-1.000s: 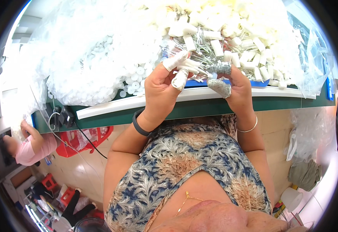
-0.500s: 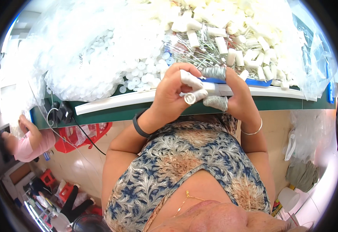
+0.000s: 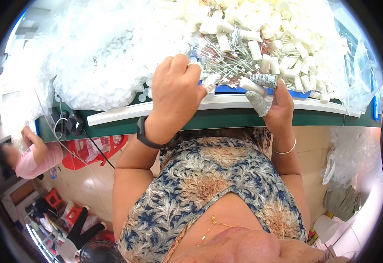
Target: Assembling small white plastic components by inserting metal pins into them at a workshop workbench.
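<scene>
My left hand (image 3: pixel 174 94) is over the near edge of the heap of small white plastic discs (image 3: pixel 161 85), back of the hand up and fingers curled. White covers show on its thumb and a finger; what lies between the fingertips is hidden. In my right hand (image 3: pixel 281 101), a white cylinder (image 3: pixel 248 84) is pinched between thumb and finger, both in grey knitted covers. The cylinder is tilted, just in front of a pile of thin metal-leaded parts (image 3: pixel 228 63) on a blue tray (image 3: pixel 233 89).
More white cylinders (image 3: pixel 303 65) are heaped at the right. Clear plastic bags (image 3: pixel 90 83) cover the table's left side. A white strip (image 3: pixel 125 113) runs along the green table (image 3: pixel 226 118). Black plugs with cords (image 3: pixel 74 122) sit at the left edge. A person in pink (image 3: pixel 40 160) is further left.
My hands have moved apart. The left one has gone left and forward to the discs, turning its back up; the right one has moved slightly right with the white cylinder.
</scene>
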Tool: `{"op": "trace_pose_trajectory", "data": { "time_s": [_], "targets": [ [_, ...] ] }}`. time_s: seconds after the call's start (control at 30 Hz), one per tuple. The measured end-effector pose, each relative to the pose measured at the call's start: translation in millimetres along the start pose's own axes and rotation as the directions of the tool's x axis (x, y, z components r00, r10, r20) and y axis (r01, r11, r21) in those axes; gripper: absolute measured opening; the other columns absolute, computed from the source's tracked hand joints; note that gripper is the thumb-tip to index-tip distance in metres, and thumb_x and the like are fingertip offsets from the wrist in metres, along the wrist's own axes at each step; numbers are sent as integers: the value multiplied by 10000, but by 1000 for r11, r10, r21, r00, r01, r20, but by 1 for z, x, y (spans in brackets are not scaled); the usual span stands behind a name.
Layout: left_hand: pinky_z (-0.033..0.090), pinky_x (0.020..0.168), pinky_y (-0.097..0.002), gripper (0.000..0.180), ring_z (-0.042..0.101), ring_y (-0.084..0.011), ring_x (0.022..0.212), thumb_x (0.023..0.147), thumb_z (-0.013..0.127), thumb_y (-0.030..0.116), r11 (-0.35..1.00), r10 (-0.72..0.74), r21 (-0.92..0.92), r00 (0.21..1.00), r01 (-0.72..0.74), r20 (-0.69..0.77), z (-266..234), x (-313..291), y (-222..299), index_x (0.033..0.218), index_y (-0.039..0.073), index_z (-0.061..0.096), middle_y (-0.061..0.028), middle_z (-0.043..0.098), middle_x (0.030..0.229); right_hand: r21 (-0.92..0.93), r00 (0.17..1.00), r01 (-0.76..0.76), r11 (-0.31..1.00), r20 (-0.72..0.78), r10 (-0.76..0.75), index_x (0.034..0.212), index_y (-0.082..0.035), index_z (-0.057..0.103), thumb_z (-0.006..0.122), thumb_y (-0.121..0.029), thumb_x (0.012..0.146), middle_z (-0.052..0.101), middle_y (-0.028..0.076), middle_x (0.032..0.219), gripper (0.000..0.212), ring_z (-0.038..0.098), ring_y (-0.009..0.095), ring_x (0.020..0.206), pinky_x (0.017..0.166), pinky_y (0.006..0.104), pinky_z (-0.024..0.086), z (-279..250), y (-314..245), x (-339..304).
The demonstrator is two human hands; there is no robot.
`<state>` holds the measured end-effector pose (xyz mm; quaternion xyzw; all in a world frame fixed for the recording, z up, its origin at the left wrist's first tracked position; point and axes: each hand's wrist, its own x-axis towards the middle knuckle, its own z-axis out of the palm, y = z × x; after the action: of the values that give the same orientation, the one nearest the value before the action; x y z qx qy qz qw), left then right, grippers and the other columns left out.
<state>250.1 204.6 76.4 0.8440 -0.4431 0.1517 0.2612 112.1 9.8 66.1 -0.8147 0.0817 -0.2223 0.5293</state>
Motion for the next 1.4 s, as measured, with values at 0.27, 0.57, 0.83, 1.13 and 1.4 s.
{"op": "trace_pose_trajectory", "data": {
  "time_s": [0.27, 0.57, 0.83, 1.13, 1.4],
  "targets": [
    [429, 790, -417, 245, 527, -304, 908, 622, 761, 103, 999, -47, 12, 999, 47, 8, 12, 13, 3, 795, 33, 602, -110, 545, 950, -189, 976, 209, 959, -12, -215, 1101, 25, 660, 815, -103, 812, 677, 100, 1046, 353, 641, 210, 882, 792, 291, 512, 2, 3, 7],
    [432, 843, -426, 392, 543, -355, 949, 721, 745, 90, 917, -31, -397, 999, 33, 11, 11, 6, 8, 1070, 16, 584, -167, 586, 1001, -140, 927, 365, 921, -38, -373, 1034, 11, 707, 816, -66, 768, 691, 123, 1019, 297, 640, 264, 916, 800, 337, 517, 6, -2, 31],
    [438, 832, -434, 305, 512, -366, 926, 799, 648, 89, 808, 149, -584, 986, -77, 77, 11, 6, 11, 1079, -4, 572, -168, 560, 960, -194, 911, 411, 891, 99, -399, 928, 10, 696, 810, -61, 719, 693, 122, 977, 248, 640, 300, 915, 806, 374, 517, -5, 0, 28],
    [463, 740, -429, 250, 533, -373, 833, 874, 685, 157, 853, 203, -517, 958, -72, 202, 6, 5, 11, 1002, 1, 538, -171, 559, 913, -376, 820, 571, 730, 307, -483, 866, 20, 623, 707, 16, 674, 632, 145, 882, 210, 604, 343, 867, 812, 404, 487, -17, -18, 28],
    [464, 606, -403, 170, 579, -350, 704, 917, 661, 106, 793, 242, -606, 942, -54, 233, 16, -1, 24, 995, -5, 558, -163, 562, 793, -305, 831, 538, 786, 345, -436, 819, -10, 592, 654, 70, 674, 615, 111, 840, 177, 593, 307, 795, 849, 408, 458, -26, -10, 16]
  ]
}}
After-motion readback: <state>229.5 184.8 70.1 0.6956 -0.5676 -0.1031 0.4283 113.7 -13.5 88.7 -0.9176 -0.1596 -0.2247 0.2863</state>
